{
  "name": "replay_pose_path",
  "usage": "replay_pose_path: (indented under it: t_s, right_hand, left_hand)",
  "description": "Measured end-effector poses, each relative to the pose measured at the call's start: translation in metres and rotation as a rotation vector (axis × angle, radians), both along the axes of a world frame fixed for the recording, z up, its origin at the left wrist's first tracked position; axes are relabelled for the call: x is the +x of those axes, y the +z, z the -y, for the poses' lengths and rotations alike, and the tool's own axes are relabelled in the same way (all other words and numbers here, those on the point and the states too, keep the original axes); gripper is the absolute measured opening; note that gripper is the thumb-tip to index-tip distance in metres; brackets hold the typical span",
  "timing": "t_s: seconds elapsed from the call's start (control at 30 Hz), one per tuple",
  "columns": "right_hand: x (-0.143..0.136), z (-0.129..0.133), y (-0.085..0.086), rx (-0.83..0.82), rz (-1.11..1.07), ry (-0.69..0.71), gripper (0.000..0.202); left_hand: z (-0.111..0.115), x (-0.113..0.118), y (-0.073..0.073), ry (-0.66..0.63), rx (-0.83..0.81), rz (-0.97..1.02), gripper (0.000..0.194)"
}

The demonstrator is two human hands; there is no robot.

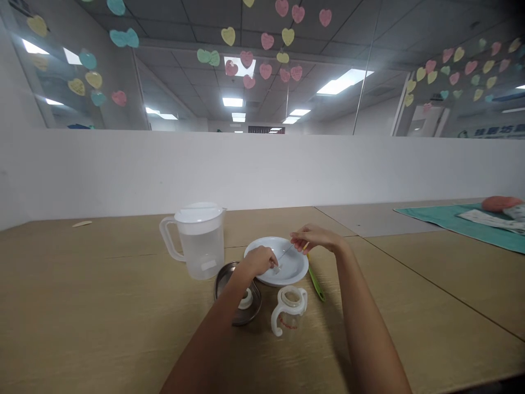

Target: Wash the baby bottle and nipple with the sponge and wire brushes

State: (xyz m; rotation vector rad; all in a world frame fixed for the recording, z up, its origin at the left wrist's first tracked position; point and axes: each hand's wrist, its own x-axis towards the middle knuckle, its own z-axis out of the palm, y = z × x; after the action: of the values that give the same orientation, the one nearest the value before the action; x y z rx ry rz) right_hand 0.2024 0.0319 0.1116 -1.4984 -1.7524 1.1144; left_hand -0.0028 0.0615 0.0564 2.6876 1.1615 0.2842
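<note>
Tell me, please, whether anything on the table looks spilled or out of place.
Possibly the small, flat, pale piece lying alone at the far left, apart from the lidded pitcher; I can see no spill.

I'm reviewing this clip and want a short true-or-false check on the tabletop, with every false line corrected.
1. The lidded pitcher stands left of the white dish. True.
2. The right hand grips the handled bottle. False: the handled bottle stands on the table, and the right hand holds a thin rod.
3. The metal tray has a round white piece in it. True.
4. The green handle lies inside the metal tray. False: the green handle is to the right of the white dish.
5. The left hand is at the white dish. True.
6. The teal cloth is at the left end of the table. False: the teal cloth is at the right.
</note>
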Motion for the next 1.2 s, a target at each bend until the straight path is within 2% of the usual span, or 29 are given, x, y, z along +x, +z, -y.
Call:
replay_pose_path:
  t_s: [0.13,0.27,0.37,0.53,0.73,0.8,0.87,0.97,1.1,1.13,1.2]
  right_hand:
    - [0.005,-0.004,-0.006,-0.03,-0.028,0.031,0.038]
    - [0.006,-0.006,-0.006,0.011,-0.004,-0.042,0.031]
    - [-0.001,0.002,0.006,0.1,0.119,-0.075,0.026]
    - [-0.025,0.026,0.033,0.341,0.307,0.006,0.031]
    - [-0.049,0.053,0.052,0.47,0.157,0.048,0.031]
    - [-0.053,0.064,0.057,0.542,0.148,-0.001,0.036]
    - [-0.055,0.076,0.062,0.604,0.18,0.039,0.042]
    - [-0.056,0.093,0.07,0.628,0.255,0.101,0.031]
    - [-0.059,0.11,0.073,0.573,0.438,0.054,0.017]
    - [-0.059,0.113,0.073,0.55,0.484,0.048,0.017]
    - [-0.062,0.116,0.073,0.511,0.563,0.017,0.018]
  left_hand:
    - [-0.002,-0.001,0.002,-0.01,-0.031,0.122,0.023]
    - [-0.002,-0.005,0.015,0.024,-0.006,0.261,0.03]
    - [0.002,-0.008,0.03,0.019,-0.043,0.427,0.031]
    - [0.02,-0.008,0.057,-0.039,-0.172,0.712,0.027]
    - [0.043,-0.009,0.081,-0.062,-0.181,0.825,0.024]
    - [0.05,-0.011,0.086,-0.079,-0.189,0.81,0.022]
    - [0.059,-0.014,0.092,-0.084,-0.212,0.768,0.022]
    - [0.073,-0.017,0.1,-0.125,-0.225,0.655,0.021]
    - [0.084,-0.026,0.107,-0.281,-0.276,0.303,0.021]
    - [0.084,-0.028,0.106,-0.274,-0.299,0.197,0.021]
    - [0.078,-0.031,0.1,-0.124,-0.278,0.013,0.019]
